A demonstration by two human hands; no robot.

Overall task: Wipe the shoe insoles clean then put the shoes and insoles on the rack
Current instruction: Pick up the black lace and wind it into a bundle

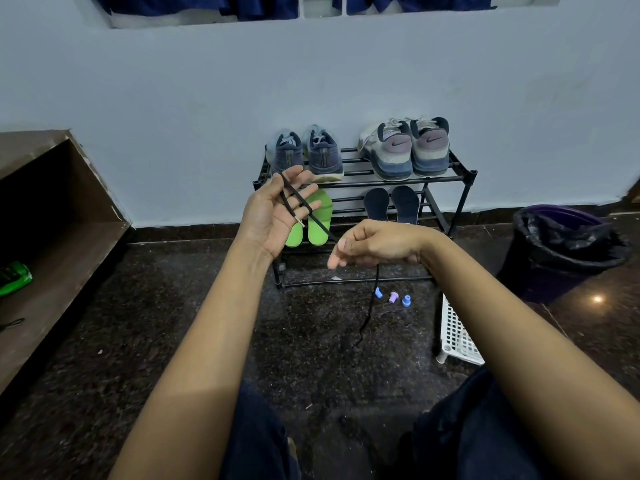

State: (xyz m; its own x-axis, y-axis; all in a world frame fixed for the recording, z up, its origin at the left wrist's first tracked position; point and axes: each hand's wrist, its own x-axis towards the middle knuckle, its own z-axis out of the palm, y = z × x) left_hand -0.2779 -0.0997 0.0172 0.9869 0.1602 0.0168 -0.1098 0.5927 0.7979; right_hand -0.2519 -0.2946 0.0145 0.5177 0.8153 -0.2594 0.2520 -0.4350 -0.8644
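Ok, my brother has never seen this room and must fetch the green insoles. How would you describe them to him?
Against the pale wall stands a low black shoe rack. On the shelf below its top one, under the dark blue trainers at the left, sit two insoles. They are bright green, unlike the dark navy insoles to their right.

Pretty sure this is someone's home, corner of room or entryway. Black metal shoe rack (440, 180) sits against pale blue painted wall (207, 98). Dark blue sneakers (306, 154) and grey sneakers (405, 147) on top tier, green insoles (320, 220) and dark insoles (391, 204) on tier below. Dark speckled stone floor (173, 323), bit dusty. Purple bin (561, 251) with black liner at right, brown wooden shelf unit (69, 244) at left, white plastic basket (457, 330) on floor, navy curtains (263, 5) up top.
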